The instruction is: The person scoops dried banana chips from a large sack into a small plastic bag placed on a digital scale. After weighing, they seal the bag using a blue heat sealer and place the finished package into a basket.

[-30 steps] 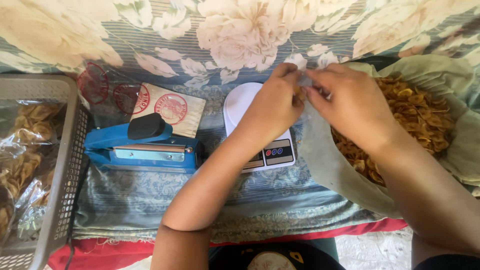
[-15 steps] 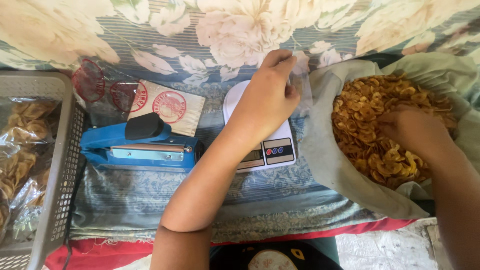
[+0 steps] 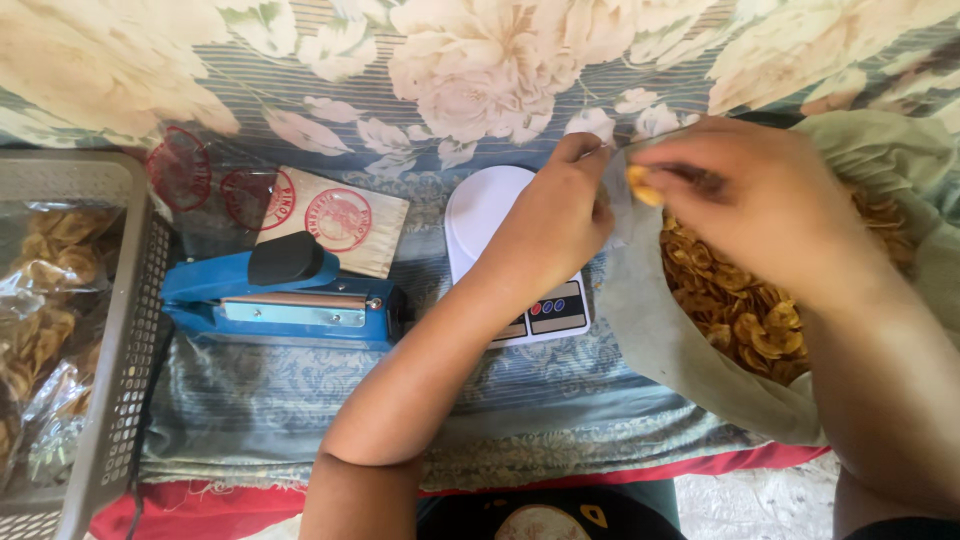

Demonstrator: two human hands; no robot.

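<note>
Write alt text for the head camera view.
The right hand drops yellow chips into a small clear bag that the left hand holds open over a white scale, beside a big sack of chips.

Two hands (image 3: 560,225) (image 3: 760,200), one white scale (image 3: 490,215), one blue sealer (image 3: 285,300) at centre left, one grey basket (image 3: 125,340) at left, one sack of chips (image 3: 740,320) at right.

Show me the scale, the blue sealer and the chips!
scale (image 3: 490,215), head view, on its white platform.
blue sealer (image 3: 285,305), head view, on its blue arm.
chips (image 3: 745,320), head view, on the pile in the sack.
</note>
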